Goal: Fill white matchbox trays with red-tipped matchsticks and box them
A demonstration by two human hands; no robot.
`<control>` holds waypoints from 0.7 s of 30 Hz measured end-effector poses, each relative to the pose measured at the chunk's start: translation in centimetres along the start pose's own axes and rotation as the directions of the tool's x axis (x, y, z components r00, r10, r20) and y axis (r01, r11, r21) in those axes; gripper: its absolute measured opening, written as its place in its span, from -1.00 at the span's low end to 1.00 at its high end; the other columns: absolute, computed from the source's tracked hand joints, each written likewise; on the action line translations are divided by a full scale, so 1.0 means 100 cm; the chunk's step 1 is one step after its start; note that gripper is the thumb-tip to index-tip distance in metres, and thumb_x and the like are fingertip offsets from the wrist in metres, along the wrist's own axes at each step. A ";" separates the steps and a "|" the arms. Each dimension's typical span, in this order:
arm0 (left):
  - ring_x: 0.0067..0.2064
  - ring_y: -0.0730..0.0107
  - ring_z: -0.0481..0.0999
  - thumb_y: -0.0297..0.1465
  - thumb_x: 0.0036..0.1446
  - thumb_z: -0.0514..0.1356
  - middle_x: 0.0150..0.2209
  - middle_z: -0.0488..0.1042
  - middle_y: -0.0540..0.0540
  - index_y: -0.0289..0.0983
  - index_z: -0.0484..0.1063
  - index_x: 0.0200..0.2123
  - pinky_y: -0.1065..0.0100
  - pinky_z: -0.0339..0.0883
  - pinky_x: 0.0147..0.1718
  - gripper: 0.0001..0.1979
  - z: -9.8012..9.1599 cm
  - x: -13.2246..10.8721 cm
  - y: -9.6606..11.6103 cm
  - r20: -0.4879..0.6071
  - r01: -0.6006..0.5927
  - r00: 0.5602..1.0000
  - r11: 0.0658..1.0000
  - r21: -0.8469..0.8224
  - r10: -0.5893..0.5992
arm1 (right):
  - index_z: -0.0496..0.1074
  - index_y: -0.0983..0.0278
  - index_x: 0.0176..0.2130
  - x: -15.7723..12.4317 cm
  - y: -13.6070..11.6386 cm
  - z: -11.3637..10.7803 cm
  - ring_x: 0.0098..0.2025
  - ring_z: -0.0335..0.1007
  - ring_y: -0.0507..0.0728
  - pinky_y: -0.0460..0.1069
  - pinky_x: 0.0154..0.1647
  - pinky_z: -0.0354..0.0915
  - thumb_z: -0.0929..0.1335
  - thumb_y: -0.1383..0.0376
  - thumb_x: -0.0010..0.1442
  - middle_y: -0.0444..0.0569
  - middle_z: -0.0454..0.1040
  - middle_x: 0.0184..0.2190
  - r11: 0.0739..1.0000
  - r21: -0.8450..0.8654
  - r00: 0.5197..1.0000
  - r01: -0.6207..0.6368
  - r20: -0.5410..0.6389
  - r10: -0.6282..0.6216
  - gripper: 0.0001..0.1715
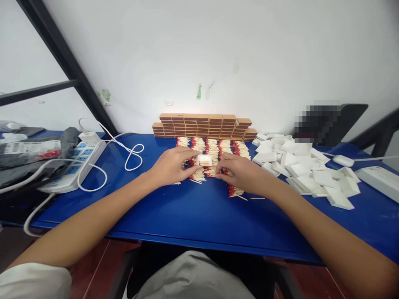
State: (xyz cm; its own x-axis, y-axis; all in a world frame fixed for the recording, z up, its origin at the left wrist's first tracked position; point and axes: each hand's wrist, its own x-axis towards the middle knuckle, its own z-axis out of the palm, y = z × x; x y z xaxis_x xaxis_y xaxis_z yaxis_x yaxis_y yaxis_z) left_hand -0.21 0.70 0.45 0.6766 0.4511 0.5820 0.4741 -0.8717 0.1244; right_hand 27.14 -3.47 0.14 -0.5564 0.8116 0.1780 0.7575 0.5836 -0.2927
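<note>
Between the thumb and fingers of my left hand (173, 166) is a small white matchbox tray (205, 160), held above the rows of matches. My right hand (240, 171) is just to its right, with thumb and fingertips pinched together low over the matches (212, 147); what they hold, if anything, is too small to make out. The red-tipped matches lie in several long rows on the blue table. One loose match (257, 198) lies in front of my right wrist. Behind the rows, brown matchboxes (196, 124) are stacked against the wall.
A heap of white matchbox trays (299, 162) lies to the right, near a dark tablet-like object (349, 124) and a white box (378, 180). On the left are a white power strip (75, 166), looping white cables (132, 151) and a dark plastic package (34, 149). The blue table's (187, 220) edge runs close in front.
</note>
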 end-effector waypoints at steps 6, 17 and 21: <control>-0.14 0.19 0.67 -0.25 0.33 0.30 -0.12 0.66 -0.19 -0.32 0.56 0.07 0.24 0.53 -0.17 -0.66 0.000 0.000 0.003 0.014 0.003 1.000 1.000 0.027 -0.004 | 0.48 0.25 -0.23 0.000 -0.002 0.005 -0.29 0.39 0.10 -0.02 -0.27 0.23 0.35 0.38 0.37 -0.01 0.48 -0.22 1.000 0.003 0.999 -0.021 0.045 0.020 -0.89; -0.16 0.20 0.66 -0.24 0.32 0.30 -0.15 0.67 -0.16 -0.32 0.55 0.07 0.23 0.54 -0.16 -0.65 0.002 -0.001 -0.001 0.004 -0.020 1.000 0.999 0.028 0.020 | 0.46 0.25 -0.24 0.000 -0.008 0.002 -0.28 0.39 0.10 -0.02 -0.27 0.23 0.34 0.39 0.37 -0.01 0.47 -0.24 1.000 0.021 1.000 -0.007 0.019 0.007 -0.89; -0.14 0.19 0.67 -0.24 0.32 0.31 -0.13 0.67 -0.16 -0.32 0.54 0.07 0.23 0.54 -0.15 -0.65 0.002 -0.001 0.000 0.011 -0.021 1.000 1.000 0.023 0.021 | 0.48 0.25 -0.25 0.000 -0.006 0.006 -0.27 0.39 0.10 -0.03 -0.26 0.23 0.34 0.38 0.37 -0.01 0.48 -0.24 0.999 0.046 1.000 0.006 0.028 -0.008 -0.88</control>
State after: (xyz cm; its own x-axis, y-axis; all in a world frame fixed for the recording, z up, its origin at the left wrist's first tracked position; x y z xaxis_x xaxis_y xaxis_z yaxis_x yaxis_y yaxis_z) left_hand -0.21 0.72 0.22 0.6928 0.4349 0.5752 0.4726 -0.8763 0.0934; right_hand 26.47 -3.85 -0.23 -0.5716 0.8060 0.1537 0.7373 0.5867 -0.3348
